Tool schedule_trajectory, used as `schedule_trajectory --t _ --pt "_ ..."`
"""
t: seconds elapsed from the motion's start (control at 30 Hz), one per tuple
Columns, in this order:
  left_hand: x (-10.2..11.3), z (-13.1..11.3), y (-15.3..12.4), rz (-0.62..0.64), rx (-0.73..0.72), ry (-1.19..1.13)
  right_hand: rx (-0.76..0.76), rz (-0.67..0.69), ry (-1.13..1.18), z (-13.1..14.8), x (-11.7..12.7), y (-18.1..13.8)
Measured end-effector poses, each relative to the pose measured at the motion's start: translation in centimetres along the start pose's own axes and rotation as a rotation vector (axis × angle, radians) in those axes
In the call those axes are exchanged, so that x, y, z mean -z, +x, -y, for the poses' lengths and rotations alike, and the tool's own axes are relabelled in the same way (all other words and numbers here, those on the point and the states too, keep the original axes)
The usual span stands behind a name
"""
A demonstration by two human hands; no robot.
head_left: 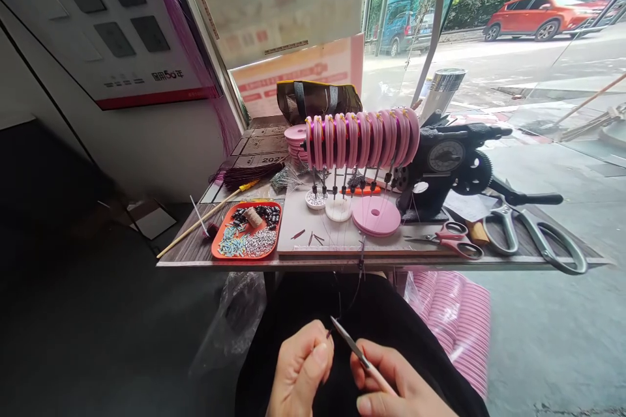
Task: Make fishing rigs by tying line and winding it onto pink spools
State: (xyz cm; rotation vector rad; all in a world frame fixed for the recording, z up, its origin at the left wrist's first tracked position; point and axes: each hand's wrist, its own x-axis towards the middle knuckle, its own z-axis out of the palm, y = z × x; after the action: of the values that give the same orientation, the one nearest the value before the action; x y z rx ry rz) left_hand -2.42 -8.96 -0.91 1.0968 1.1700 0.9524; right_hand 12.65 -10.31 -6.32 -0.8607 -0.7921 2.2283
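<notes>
While a thin dark line point(360, 266) hangs past the table point(186, 253) edge above the lap point(303, 300), the left hand point(304, 368) below has thumb and fingers closed on a small dark piece point(329, 334). The right hand point(397, 383) has its fingers clamped on a slim pointed tool point(357, 348), tip just beside that piece. Beyond, pink discs point(345, 159) hang in a row beside a black cranked machine point(424, 182).

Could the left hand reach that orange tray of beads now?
Probably yes: the orange tray sits near the table's front edge, with nothing visible blocking the way. The left hand is pinching something dark, though, so seems busy.
</notes>
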Motion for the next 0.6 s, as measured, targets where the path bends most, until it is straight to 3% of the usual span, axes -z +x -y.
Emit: schedule_trajectory --t 0.6 --pt "0.01 0.04 -0.04 -0.009 0.037 -0.090 0.007 -0.032 -0.046 0.33 -0.39 -0.02"
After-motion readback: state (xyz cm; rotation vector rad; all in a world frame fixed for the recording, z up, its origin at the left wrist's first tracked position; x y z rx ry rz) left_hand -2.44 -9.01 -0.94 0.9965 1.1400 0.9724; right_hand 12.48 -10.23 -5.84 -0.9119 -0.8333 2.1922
